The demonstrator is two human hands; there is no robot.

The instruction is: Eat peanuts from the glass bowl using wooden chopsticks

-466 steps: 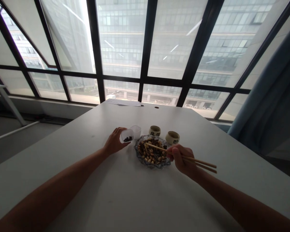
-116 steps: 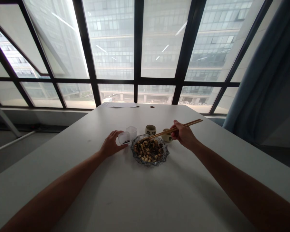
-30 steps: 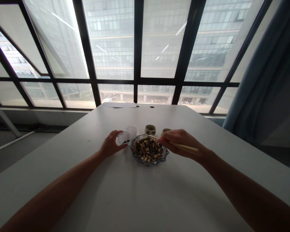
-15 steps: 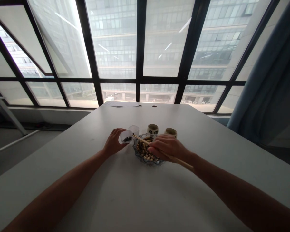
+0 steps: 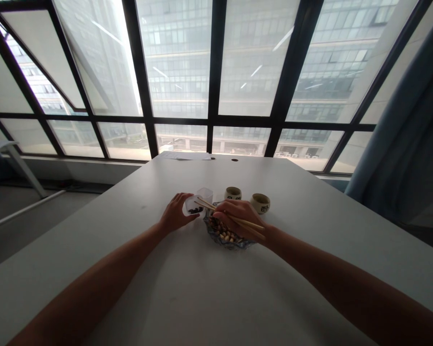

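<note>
My left hand (image 5: pixel 177 213) is closed around the near side of a small clear plastic cup (image 5: pixel 189 203) with several dark pieces (image 5: pixel 196 210) in it. A second clear cup (image 5: pixel 206 193) stands just behind it. My right hand (image 5: pixel 239 217) grips a pair of wooden chopsticks (image 5: pixel 247 223), their tips over the cup in my left hand. Whether anything is pinched between the tips is too small to tell. Under my right hand sits a scalloped glass bowl (image 5: pixel 210 234) of mixed nuts or seeds (image 5: pixel 226 235), partly hidden by the hand.
Two cream cups with dark lettering, one behind the bowl (image 5: pixel 233 193) and one to its right (image 5: pixel 260 203), stand on the white table (image 5: pixel 187 288). White paper (image 5: pixel 185 156) lies at the far edge. A blue curtain (image 5: pixel 389 129) hangs at right.
My right hand has shifted left, bringing the chopstick tips over the cup in my left hand. The whole view has moved slightly, and the right lettered cup shows more fully.
</note>
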